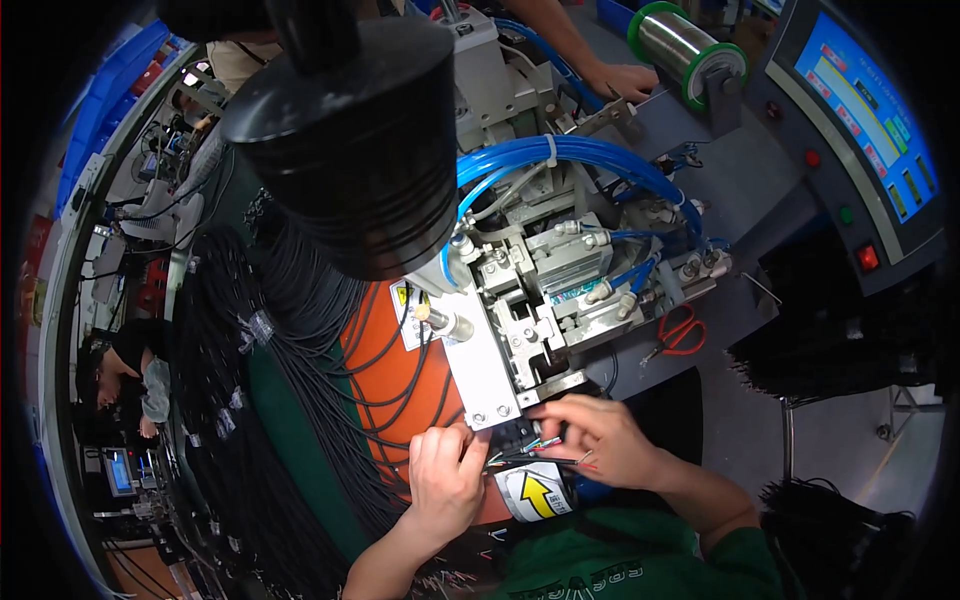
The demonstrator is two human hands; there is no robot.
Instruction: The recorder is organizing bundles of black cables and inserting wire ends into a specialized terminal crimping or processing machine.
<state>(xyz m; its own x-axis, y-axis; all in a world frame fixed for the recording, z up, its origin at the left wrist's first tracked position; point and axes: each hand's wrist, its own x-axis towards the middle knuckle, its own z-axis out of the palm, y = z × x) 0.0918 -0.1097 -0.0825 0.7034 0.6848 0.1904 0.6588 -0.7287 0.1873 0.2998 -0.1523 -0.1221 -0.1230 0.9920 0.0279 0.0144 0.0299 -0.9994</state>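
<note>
At the front corner of a metal wire-working machine [520,330], my two hands are close together. My left hand [445,478] is closed, its curled fingers and thumb around a black cable [515,461] whose thin coloured wire ends stick out. Right of it, my right hand [600,435] is bent inward with its fingertips pinched at the machine's edge. What those fingertips hold is hidden. Red-tipped wire ends [587,462] show just under the right hand. Below the hands is a white label with a yellow arrow [535,492].
Bundles of black cables [290,330] lie left over an orange surface [430,370]. A black lamp-like cone [345,150] hangs overhead. Red-handled scissors [682,332] lie right of the machine. Beyond are a wire spool [690,50], a lit screen [870,110] and another person's hand [622,82].
</note>
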